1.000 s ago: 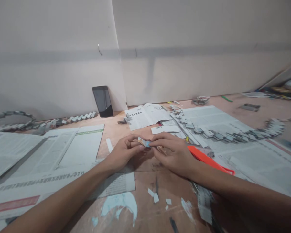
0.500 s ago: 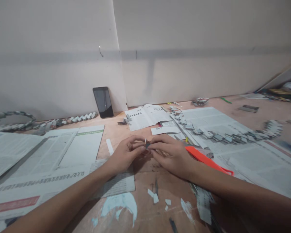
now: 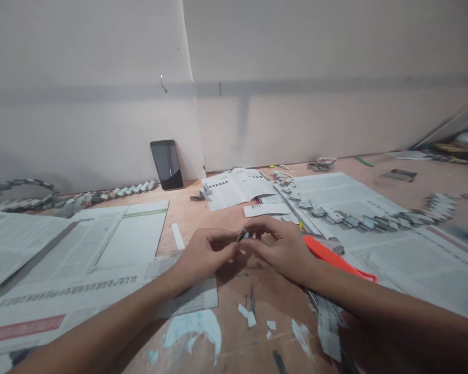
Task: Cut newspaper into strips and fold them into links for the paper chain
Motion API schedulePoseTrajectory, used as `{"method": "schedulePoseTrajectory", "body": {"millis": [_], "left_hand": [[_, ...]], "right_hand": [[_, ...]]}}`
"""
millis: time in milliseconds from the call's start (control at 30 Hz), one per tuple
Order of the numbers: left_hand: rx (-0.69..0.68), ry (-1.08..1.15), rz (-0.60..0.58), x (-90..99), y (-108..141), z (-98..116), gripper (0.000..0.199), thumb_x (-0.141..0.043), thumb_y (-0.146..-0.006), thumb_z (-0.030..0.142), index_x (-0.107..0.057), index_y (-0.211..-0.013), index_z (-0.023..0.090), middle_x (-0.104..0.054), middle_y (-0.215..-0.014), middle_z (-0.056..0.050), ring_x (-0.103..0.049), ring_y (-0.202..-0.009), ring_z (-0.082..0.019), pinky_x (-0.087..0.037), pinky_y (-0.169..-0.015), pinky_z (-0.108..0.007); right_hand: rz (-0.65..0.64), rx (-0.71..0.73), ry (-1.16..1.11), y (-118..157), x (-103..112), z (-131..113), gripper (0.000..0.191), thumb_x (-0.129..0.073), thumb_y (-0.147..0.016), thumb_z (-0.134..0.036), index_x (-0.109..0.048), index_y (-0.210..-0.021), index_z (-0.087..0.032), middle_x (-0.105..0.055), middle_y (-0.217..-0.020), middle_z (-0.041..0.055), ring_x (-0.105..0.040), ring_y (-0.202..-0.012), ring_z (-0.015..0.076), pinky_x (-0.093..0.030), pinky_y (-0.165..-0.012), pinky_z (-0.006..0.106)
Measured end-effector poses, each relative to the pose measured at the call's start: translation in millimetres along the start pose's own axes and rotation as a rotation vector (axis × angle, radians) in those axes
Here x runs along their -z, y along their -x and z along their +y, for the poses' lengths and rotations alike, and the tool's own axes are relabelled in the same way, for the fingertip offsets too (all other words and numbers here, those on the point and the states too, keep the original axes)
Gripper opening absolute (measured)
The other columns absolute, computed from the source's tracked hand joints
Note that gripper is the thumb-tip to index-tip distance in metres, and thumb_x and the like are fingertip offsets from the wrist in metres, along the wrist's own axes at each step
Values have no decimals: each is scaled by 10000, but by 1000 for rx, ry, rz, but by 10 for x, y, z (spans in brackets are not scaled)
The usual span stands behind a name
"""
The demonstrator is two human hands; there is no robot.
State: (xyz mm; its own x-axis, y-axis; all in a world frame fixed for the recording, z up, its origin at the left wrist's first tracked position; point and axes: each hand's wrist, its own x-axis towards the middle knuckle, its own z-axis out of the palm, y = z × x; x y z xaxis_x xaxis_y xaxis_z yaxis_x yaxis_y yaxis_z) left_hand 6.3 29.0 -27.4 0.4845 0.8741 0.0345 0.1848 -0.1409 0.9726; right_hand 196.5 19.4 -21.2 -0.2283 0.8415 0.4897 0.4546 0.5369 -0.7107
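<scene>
My left hand [image 3: 206, 253] and my right hand [image 3: 280, 249] meet over the middle of the table. Between their fingertips is a small folded paper piece [image 3: 241, 235], dark with a pale edge. Thumb and fingers of each hand pinch it, and part of it is hidden behind them. Close beside my right wrist lies an orange-red tool [image 3: 335, 258] with a toothed edge, partly covered by the forearm. A white paper strip [image 3: 177, 236] rests on the table by my left hand.
Folded-paper chains lie at right [image 3: 351, 222] and left [image 3: 89, 197]. A phone [image 3: 167, 165] leans against the wall. An open booklet [image 3: 237, 187] lies beyond my hands. Newspaper sheets [image 3: 101, 259] cover the left side. Paper scraps [image 3: 250, 318] lie in front.
The small paper piece has tilted over to the right between my fingertips. My right fingers have lifted and arched, and my left hand has shifted slightly right.
</scene>
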Motion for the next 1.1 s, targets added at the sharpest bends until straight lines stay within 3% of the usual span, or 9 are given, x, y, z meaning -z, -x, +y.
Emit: {"method": "schedulePoseTrajectory", "body": {"millis": [200,400,567,633,733,867,933,1100], "left_hand": [[-13,20,-31,33,-18,-14,225,-629,-832,278,-751,-983,164,-739,-827,-72,-644,-678,-162,-480,-608,-239],[-14,82,-43,73,-26,-39,225,-636,-820,278,-750,-980,169,-740,-816,-77,-648,-679,-162,-496,-633,-254],[-21,41,-61,82,-21,-30,213,-624,-824,266,-754,-946,152,-722,-744,-73,-638,-652,-159,-489,-622,-257],[-28,58,-39,73,-16,-32,249,-626,-828,277,-729,-1022,160,-729,-787,-73,-647,-670,-163,-497,-622,-261],[-62,49,87,41,-2,-27,317,-660,-810,289,-687,-1108,185,-735,-827,-63,-663,-685,-172,-511,-619,-265],[-162,-97,212,2,21,-15,199,-644,-827,290,-738,-985,213,-742,-875,-55,-679,-781,-195,-522,-703,-283],[-160,-119,207,-1,27,-18,191,-627,-837,287,-745,-964,205,-744,-902,-64,-682,-802,-206,-525,-712,-292],[-94,-62,129,12,30,-40,220,-609,-847,319,-735,-937,163,-730,-770,-66,-658,-614,-169,-514,-587,-269]], "right_hand": [[-50,-38,-67,-42,25,92,279,-748,-720,-277,-675,-976,-192,-699,-709,11,-640,-641,145,-515,-607,258],[-133,14,-86,-61,60,109,168,-625,-824,-222,-708,-970,-221,-743,-912,41,-683,-832,179,-534,-738,313],[-243,-38,-100,-82,70,45,108,-594,-844,-209,-688,-896,-201,-720,-838,28,-651,-780,159,-508,-716,297],[-247,-60,-101,-76,67,29,88,-582,-847,-205,-662,-881,-192,-708,-818,27,-641,-764,156,-502,-706,293],[-227,-67,-91,-62,59,24,70,-559,-855,-206,-626,-857,-186,-691,-804,29,-629,-743,153,-495,-672,283],[-201,-40,-40,-58,51,21,78,-550,-862,-218,-620,-842,-192,-682,-776,22,-617,-719,151,-481,-631,268],[-196,-25,-20,-61,47,13,88,-549,-864,-221,-632,-848,-194,-694,-790,27,-623,-729,154,-478,-633,268],[-214,-4,11,-68,42,-4,119,-563,-863,-217,-673,-905,-199,-719,-833,39,-639,-761,165,-486,-684,292]]}}
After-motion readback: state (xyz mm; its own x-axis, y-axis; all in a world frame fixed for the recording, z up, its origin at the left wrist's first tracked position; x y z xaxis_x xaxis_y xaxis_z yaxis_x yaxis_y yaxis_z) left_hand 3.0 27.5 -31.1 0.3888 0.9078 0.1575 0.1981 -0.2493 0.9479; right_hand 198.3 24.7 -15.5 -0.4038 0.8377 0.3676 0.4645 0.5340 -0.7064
